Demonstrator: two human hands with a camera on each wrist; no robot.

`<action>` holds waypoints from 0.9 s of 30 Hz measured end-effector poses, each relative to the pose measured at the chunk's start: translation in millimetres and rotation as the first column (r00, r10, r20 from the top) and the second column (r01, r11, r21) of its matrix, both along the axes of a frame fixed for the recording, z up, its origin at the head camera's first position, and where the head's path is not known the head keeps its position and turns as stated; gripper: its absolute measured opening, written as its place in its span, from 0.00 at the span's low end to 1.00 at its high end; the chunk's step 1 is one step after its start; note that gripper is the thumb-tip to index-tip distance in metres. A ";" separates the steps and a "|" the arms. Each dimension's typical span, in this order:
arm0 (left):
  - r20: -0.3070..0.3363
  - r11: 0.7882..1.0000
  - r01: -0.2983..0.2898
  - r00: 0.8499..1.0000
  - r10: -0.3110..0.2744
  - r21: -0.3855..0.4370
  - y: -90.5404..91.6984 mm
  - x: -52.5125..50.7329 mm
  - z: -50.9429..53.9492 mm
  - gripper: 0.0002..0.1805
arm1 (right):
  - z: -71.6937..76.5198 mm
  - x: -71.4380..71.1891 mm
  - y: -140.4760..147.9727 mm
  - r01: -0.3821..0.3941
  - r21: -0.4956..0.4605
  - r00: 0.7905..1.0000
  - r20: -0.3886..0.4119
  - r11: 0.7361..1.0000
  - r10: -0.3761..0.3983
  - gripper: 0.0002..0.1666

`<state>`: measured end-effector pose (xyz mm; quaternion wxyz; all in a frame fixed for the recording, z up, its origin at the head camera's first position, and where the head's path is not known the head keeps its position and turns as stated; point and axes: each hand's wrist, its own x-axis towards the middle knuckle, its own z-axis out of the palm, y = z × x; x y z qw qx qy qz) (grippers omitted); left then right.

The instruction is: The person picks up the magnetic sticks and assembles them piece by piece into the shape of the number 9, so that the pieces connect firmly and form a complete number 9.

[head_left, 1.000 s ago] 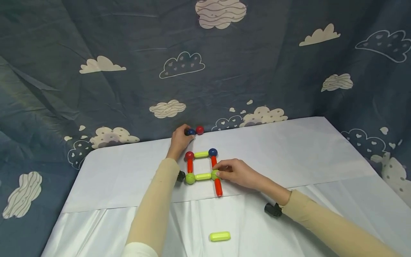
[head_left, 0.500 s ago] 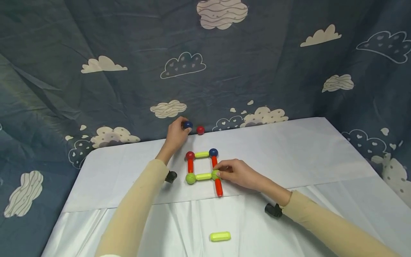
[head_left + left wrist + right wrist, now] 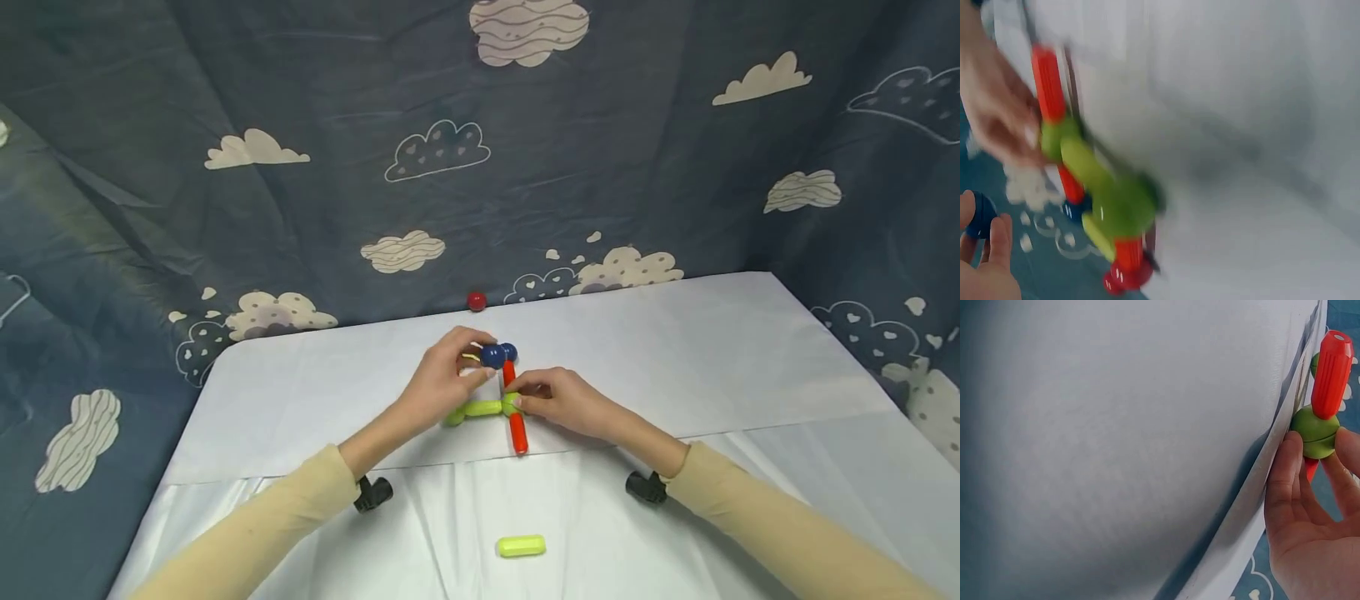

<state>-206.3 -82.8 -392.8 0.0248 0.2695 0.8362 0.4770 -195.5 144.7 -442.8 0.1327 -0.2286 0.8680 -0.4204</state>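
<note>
My left hand [image 3: 435, 379] pinches a blue ball [image 3: 492, 357] above the far side of a square of rods and balls. With thumb and fingers, my right hand [image 3: 566, 404] holds the square's near right green ball [image 3: 1316, 434]. From that ball a red rod [image 3: 518, 435] sticks out toward me, its near end free. A yellow-green rod [image 3: 483, 408] links it to the left green ball [image 3: 454, 417]. At the far right corner sits another blue ball [image 3: 510, 351]. My left hand hides the far left corner in the head view; its red ball [image 3: 1132, 272] shows in the left wrist view.
A loose red ball [image 3: 476, 301] lies at the table's back edge, by the dark cloud-patterned curtain [image 3: 315, 208]. Nearer me, a loose yellow-green rod [image 3: 521, 546] rests on the white cloth [image 3: 637, 533].
My left hand has brought the blue ball from beside the loose red ball at the back edge toward me and right, over the square. My right hand stays at the green ball.
</note>
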 end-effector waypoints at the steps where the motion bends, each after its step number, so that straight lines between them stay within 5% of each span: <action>1: 0.035 1.000 0.021 0.999 -0.021 0.008 0.7 8.0 -2.0 0.19 | 0.1 0.1 0.4 -0.001 -0.001 1.000 -0.001 1.000 0.001 0.13; 5: 0.198 0.998 0.057 0.978 -0.057 0.008 -2.2 38.3 -13.4 0.18 | 0.9 0.2 0.3 -0.013 -0.005 1.000 -0.002 1.000 0.013 0.13; 9: 0.354 0.998 0.065 0.933 -0.067 0.018 -4.5 62.2 -26.6 0.18 | 0.8 -0.4 -0.3 -0.004 -0.007 1.000 -0.007 1.000 0.003 0.14; 12: 0.414 0.998 0.059 0.908 -0.066 0.029 -2.8 74.3 -37.6 0.17 | -0.2 -0.3 0.3 0.006 -0.005 1.000 -0.001 1.000 -0.006 0.14; 14: 0.410 0.999 0.052 0.911 -0.050 0.006 -1.3 79.8 -44.7 0.16 | -0.7 -0.4 0.6 0.007 0.000 1.000 0.004 1.000 -0.007 0.14; 19: 0.322 0.998 0.034 0.947 -0.015 -0.054 4.6 86.0 -57.0 0.15 | -1.4 -1.3 0.4 0.016 0.013 1.000 0.007 1.000 -0.016 0.15; 27: 0.252 0.999 -0.034 0.967 0.030 0.009 15.7 91.3 -68.8 0.17 | -1.5 -0.7 -0.4 0.017 0.009 1.000 0.002 1.000 -0.017 0.14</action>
